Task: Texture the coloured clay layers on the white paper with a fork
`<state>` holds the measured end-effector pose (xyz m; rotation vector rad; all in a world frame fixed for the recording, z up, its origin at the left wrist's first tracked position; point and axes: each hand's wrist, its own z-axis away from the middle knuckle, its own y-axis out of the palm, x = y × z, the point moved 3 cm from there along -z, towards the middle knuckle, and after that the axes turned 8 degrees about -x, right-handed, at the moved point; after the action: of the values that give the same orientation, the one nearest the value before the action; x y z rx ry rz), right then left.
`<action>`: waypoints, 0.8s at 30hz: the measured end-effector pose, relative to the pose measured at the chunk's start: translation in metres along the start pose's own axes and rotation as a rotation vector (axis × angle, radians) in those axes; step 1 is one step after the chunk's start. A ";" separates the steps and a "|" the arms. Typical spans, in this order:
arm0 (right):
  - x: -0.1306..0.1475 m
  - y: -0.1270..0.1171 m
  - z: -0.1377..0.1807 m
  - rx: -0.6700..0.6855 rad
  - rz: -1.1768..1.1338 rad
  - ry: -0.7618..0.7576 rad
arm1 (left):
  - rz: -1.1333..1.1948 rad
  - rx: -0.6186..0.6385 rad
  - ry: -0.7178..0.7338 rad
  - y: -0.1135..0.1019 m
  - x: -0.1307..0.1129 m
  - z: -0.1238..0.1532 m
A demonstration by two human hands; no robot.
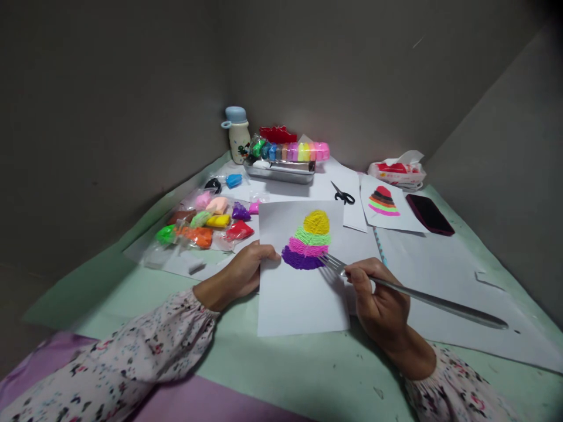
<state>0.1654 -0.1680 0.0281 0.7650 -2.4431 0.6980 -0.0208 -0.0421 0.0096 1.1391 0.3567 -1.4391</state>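
My left hand (246,266) grips the left edge of a white sheet of paper (303,305), thumb on top. On the sheet is a layered clay shape (313,237) in yellow, light green, pink and purple, its surface marked with rough lines. My right hand (382,299) is closed around a metal fork (435,302), whose handle points out to the right. The fork's tines meet the right side of the pink and purple bands. The fingers of my left hand behind the paper are hidden.
Bagged clay pieces (200,220) lie at the left. Behind stand a bottle (237,138) and a metal tray (281,174) with a row of coloured clay (290,151). Black-handled scissors (343,196), a second clay picture (384,204), a tissue pack (398,171) and a phone (430,214) lie rightward.
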 end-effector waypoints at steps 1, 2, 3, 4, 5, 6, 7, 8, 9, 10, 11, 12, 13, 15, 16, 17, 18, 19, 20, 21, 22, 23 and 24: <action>0.000 0.000 0.000 -0.003 0.001 0.002 | 0.003 0.003 0.003 0.000 0.000 0.000; 0.000 0.000 0.000 -0.007 0.003 0.002 | 0.005 0.007 0.005 0.000 0.000 0.000; 0.000 0.000 0.000 -0.009 0.003 0.002 | 0.007 0.011 0.007 -0.001 0.000 -0.001; 0.000 0.000 0.000 -0.011 0.004 0.004 | 0.008 0.015 0.007 -0.001 0.000 -0.001; 0.000 0.000 0.000 -0.015 0.007 0.007 | 0.007 0.018 0.007 -0.001 0.000 -0.001; 0.000 -0.001 -0.001 -0.017 0.011 0.011 | 0.005 0.020 0.007 -0.001 0.001 -0.001; 0.000 -0.001 -0.001 -0.018 0.015 0.015 | 0.002 0.022 0.007 -0.001 0.001 -0.001; 0.000 -0.001 -0.001 -0.019 0.019 0.020 | -0.001 0.022 0.008 -0.001 0.001 0.000; 0.000 -0.001 -0.001 -0.018 0.023 0.025 | -0.003 0.018 0.009 -0.001 0.001 0.000; 0.000 -0.001 -0.001 -0.018 0.027 0.028 | -0.004 0.014 0.009 -0.001 0.001 0.000; -0.001 -0.001 -0.001 -0.018 0.030 0.033 | -0.003 0.009 0.008 -0.001 0.001 0.000; -0.001 -0.001 -0.001 -0.019 0.031 0.037 | -0.001 0.003 0.006 -0.001 0.000 0.000; -0.001 -0.001 0.000 -0.021 0.031 0.039 | 0.000 -0.001 0.005 -0.001 0.000 0.000; -0.001 -0.001 0.000 -0.026 0.033 0.042 | 0.003 -0.006 0.001 -0.001 0.000 0.000; -0.001 -0.001 0.000 -0.027 0.037 0.044 | 0.004 -0.007 -0.002 -0.001 0.000 0.000; 0.000 -0.001 0.000 -0.028 0.041 0.046 | 0.006 -0.009 -0.005 -0.001 0.001 0.000; 0.000 -0.001 0.000 -0.031 0.044 0.045 | 0.009 -0.012 -0.009 -0.001 0.001 0.000; 0.000 -0.001 0.000 -0.036 0.047 0.047 | 0.010 -0.016 -0.012 -0.002 0.001 -0.001; -0.001 -0.002 0.000 -0.041 0.045 0.048 | 0.011 -0.020 -0.013 -0.002 0.001 -0.001; -0.001 -0.002 0.000 -0.051 0.038 0.044 | 0.010 -0.025 -0.010 -0.002 0.001 -0.001; -0.001 -0.003 0.000 -0.058 0.025 0.037 | 0.009 -0.029 -0.005 -0.002 0.001 -0.001; -0.001 -0.003 0.000 -0.063 0.007 0.024 | 0.009 -0.032 0.002 -0.002 0.001 -0.001; -0.001 -0.003 0.000 -0.063 -0.012 0.008 | 0.011 -0.032 0.007 -0.002 0.000 0.000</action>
<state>0.1679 -0.1702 0.0283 0.7502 -2.4390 0.6157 -0.0222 -0.0416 0.0084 1.1192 0.3767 -1.4155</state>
